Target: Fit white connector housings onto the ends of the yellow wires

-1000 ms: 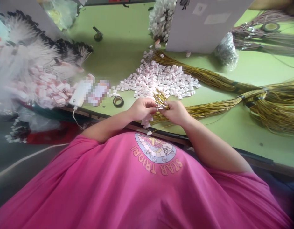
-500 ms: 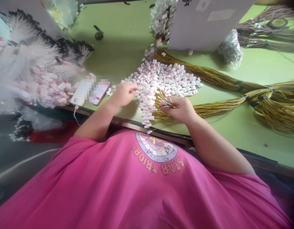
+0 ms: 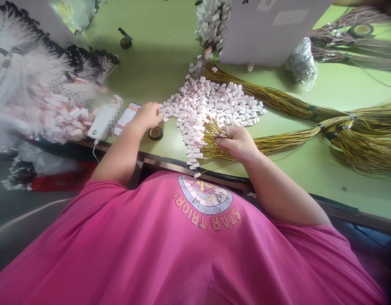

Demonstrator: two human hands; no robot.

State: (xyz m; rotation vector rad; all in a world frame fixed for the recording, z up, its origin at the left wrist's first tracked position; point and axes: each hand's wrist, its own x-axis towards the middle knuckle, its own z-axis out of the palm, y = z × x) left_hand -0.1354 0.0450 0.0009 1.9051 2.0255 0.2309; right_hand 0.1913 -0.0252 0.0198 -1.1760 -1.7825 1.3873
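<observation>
My right hand [image 3: 238, 143] is closed round a bunch of yellow-brown wires [image 3: 211, 132], whose bare metallic tips stick out by the thumb. Beside it, white connectors [image 3: 193, 146] on wire ends form a column down to the table's front edge. At the left edge of a heap of small white plastic connectors [image 3: 211, 99], the fingers of my left hand [image 3: 148, 115] pinch what looks like one white connector. Just below that hand lies a roll of black tape [image 3: 155, 133].
A phone [image 3: 128, 116] and a white power bank [image 3: 102, 125] with a cable lie left of my left hand. Bundled white wires [image 3: 33, 67] pile up at far left. Long yellow-brown wire bundles [image 3: 367, 140] stretch right. A grey-white panel [image 3: 271, 38] stands behind.
My left hand has moved left and slightly away from me, to the heap's left edge, uncovering the tape roll. My right hand keeps its hold on the wires. The view has shifted slightly.
</observation>
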